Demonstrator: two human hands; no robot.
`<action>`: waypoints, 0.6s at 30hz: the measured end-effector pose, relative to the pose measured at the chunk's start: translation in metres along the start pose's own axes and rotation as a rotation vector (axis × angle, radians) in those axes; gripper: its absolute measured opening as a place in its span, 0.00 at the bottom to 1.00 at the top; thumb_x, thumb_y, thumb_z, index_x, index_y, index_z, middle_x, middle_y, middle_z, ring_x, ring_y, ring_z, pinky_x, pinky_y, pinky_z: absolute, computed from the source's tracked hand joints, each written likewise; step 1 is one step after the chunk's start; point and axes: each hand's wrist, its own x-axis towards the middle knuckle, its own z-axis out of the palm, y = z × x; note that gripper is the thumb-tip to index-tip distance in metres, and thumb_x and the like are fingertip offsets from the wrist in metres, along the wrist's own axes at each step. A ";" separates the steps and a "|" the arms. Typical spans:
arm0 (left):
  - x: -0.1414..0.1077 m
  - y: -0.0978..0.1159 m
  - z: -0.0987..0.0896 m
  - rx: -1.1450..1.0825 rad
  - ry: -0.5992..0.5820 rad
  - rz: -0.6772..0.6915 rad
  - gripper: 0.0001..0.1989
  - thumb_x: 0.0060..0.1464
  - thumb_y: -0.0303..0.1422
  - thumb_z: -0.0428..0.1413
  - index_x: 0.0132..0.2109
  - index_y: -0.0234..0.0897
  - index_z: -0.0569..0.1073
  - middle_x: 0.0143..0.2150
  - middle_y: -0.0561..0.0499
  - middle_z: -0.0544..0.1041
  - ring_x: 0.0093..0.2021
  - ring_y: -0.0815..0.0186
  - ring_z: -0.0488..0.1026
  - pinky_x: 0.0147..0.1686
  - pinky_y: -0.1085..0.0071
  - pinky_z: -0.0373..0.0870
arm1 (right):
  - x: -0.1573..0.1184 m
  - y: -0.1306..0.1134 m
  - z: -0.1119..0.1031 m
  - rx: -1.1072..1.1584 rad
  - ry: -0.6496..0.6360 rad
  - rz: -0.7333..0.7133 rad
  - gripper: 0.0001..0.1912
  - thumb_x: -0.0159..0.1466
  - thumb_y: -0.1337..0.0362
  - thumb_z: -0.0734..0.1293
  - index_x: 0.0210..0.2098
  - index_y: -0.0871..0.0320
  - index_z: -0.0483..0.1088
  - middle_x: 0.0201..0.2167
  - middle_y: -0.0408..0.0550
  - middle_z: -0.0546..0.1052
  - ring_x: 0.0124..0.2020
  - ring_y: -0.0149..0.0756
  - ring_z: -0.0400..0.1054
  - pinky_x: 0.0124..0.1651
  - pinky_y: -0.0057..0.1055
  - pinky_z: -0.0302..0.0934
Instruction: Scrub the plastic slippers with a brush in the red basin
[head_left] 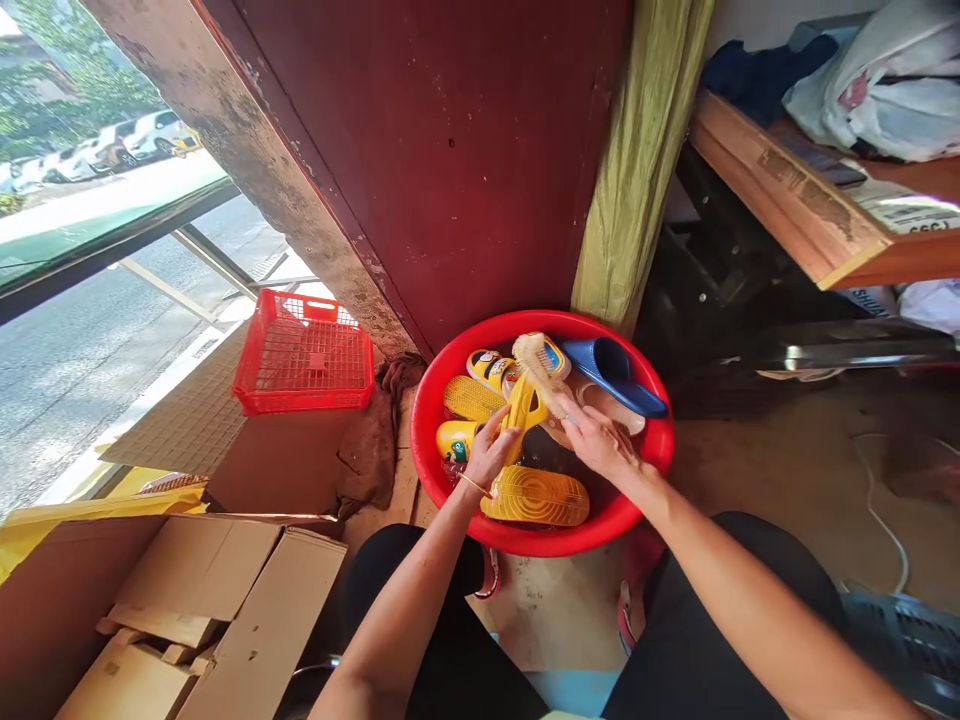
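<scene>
A red plastic tub [491,537] stands on the floor between my knees, with several slippers and some dark water in it. My left hand [491,450] grips a yellow slipper [517,412] tilted up over the tub. In my right hand [596,435] is a scrubbing brush [538,362] with pale bristles, right beside that slipper. Nearest me, a yellow slipper [536,497] lies sole up under my left wrist. Other yellow slippers [474,398] lie at the left, and a blue slipper [604,365] leans on the far right rim.
A red plastic crate [315,355] stands on cardboard at the left, by a brown cloth [375,450]. An open cardboard box [202,570] is at the lower left. A dark red door [450,180] rises behind the tub; a wooden shelf [795,190] juts out at the right.
</scene>
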 end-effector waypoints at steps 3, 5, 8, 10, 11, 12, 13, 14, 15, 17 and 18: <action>-0.003 -0.002 0.000 0.063 -0.009 0.057 0.27 0.46 0.38 0.67 0.54 0.34 0.78 0.39 0.48 0.80 0.40 0.62 0.75 0.40 0.70 0.70 | -0.006 -0.011 0.003 -0.004 0.000 -0.105 0.29 0.72 0.60 0.55 0.72 0.43 0.53 0.45 0.51 0.79 0.37 0.40 0.75 0.36 0.31 0.67; -0.005 0.001 -0.001 0.044 -0.028 0.053 0.26 0.46 0.37 0.67 0.53 0.34 0.78 0.40 0.47 0.81 0.42 0.61 0.76 0.42 0.70 0.71 | -0.003 -0.005 0.003 -0.005 0.025 -0.023 0.30 0.71 0.61 0.55 0.73 0.45 0.52 0.46 0.53 0.79 0.36 0.40 0.76 0.37 0.32 0.68; -0.010 0.010 -0.003 -0.151 -0.115 -0.095 0.27 0.51 0.42 0.63 0.56 0.34 0.76 0.41 0.45 0.82 0.41 0.58 0.78 0.40 0.67 0.75 | 0.006 0.015 0.002 0.083 0.101 0.089 0.31 0.70 0.63 0.56 0.72 0.53 0.54 0.48 0.56 0.80 0.41 0.45 0.77 0.43 0.36 0.70; -0.011 0.015 -0.003 -0.353 -0.216 -0.244 0.28 0.54 0.45 0.58 0.57 0.33 0.75 0.43 0.42 0.82 0.43 0.54 0.79 0.39 0.62 0.77 | 0.009 0.022 0.005 0.166 0.154 0.085 0.30 0.70 0.63 0.57 0.71 0.58 0.56 0.50 0.58 0.80 0.45 0.47 0.77 0.47 0.38 0.71; -0.012 0.017 -0.003 -0.449 -0.253 -0.307 0.28 0.55 0.46 0.56 0.57 0.32 0.74 0.44 0.40 0.82 0.44 0.51 0.80 0.40 0.59 0.77 | 0.008 0.022 0.007 0.207 0.180 0.066 0.30 0.70 0.62 0.57 0.71 0.59 0.56 0.51 0.58 0.80 0.47 0.48 0.77 0.48 0.39 0.71; -0.011 0.018 -0.003 -0.528 -0.273 -0.353 0.28 0.55 0.45 0.55 0.57 0.32 0.73 0.45 0.39 0.82 0.45 0.49 0.80 0.40 0.56 0.78 | 0.007 0.020 0.010 0.245 0.208 0.040 0.30 0.70 0.62 0.57 0.71 0.60 0.56 0.53 0.59 0.79 0.49 0.48 0.76 0.50 0.40 0.71; -0.010 0.019 -0.003 -0.588 -0.276 -0.385 0.28 0.55 0.44 0.54 0.58 0.32 0.73 0.45 0.38 0.82 0.45 0.48 0.80 0.41 0.54 0.78 | 0.005 0.016 0.013 0.281 0.234 0.000 0.30 0.71 0.61 0.57 0.71 0.60 0.55 0.55 0.59 0.78 0.52 0.48 0.75 0.52 0.40 0.71; -0.009 0.019 -0.003 -0.633 -0.263 -0.405 0.28 0.54 0.43 0.54 0.58 0.32 0.72 0.46 0.37 0.81 0.46 0.47 0.80 0.41 0.53 0.78 | 0.003 0.011 0.016 0.313 0.257 -0.050 0.30 0.71 0.62 0.56 0.71 0.60 0.55 0.57 0.58 0.76 0.55 0.47 0.74 0.55 0.41 0.70; -0.008 0.019 -0.003 -0.667 -0.245 -0.420 0.27 0.54 0.42 0.53 0.58 0.32 0.72 0.46 0.37 0.81 0.46 0.47 0.80 0.41 0.52 0.78 | 0.001 0.007 0.019 0.338 0.272 -0.103 0.30 0.71 0.63 0.56 0.71 0.59 0.54 0.60 0.57 0.74 0.58 0.46 0.72 0.57 0.41 0.68; -0.006 0.020 -0.004 -0.706 -0.213 -0.447 0.27 0.55 0.41 0.52 0.58 0.32 0.72 0.46 0.37 0.81 0.47 0.46 0.80 0.40 0.52 0.78 | -0.001 0.003 0.022 0.354 0.269 -0.167 0.30 0.70 0.65 0.56 0.71 0.58 0.55 0.62 0.55 0.72 0.60 0.43 0.69 0.60 0.39 0.67; -0.006 0.021 -0.005 -0.719 -0.196 -0.452 0.27 0.55 0.42 0.51 0.58 0.32 0.72 0.46 0.37 0.81 0.47 0.46 0.80 0.39 0.53 0.78 | -0.001 0.003 0.023 0.341 0.247 -0.160 0.30 0.70 0.65 0.56 0.71 0.57 0.55 0.61 0.54 0.73 0.59 0.43 0.71 0.59 0.39 0.68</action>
